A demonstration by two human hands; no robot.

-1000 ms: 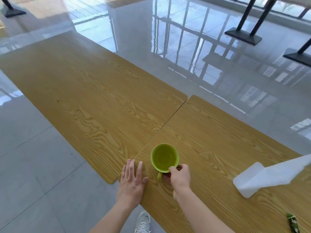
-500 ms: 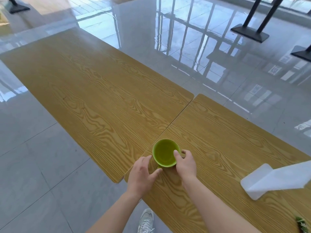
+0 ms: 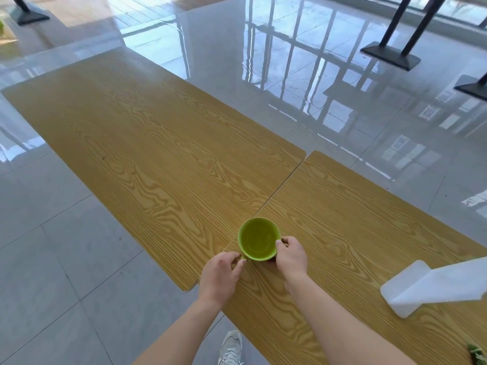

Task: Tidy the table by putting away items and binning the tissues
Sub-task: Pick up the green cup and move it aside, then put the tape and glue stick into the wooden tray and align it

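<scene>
A green cup (image 3: 258, 239) stands near the front edge of the wooden table (image 3: 342, 212), on the seam between two tabletops. My right hand (image 3: 291, 256) grips its right side, thumb on the rim. My left hand (image 3: 222, 275) is at its lower left, thumb and forefinger pinched on the small handle. A white tissue (image 3: 432, 284) lies flat on the table at the right. A small green wrapper (image 3: 477, 357) shows at the bottom right corner.
A second wooden tabletop (image 3: 158, 143) stretches away to the left and back. Glossy tiled floor (image 3: 52, 259) surrounds both. Black table bases (image 3: 390, 55) stand at the back right. My white shoe (image 3: 232, 347) is below the table edge.
My left hand lifted from lying flat on the table and closed on the cup's handle. My right hand shifted from the handle to the cup's right side; the handle now points left.
</scene>
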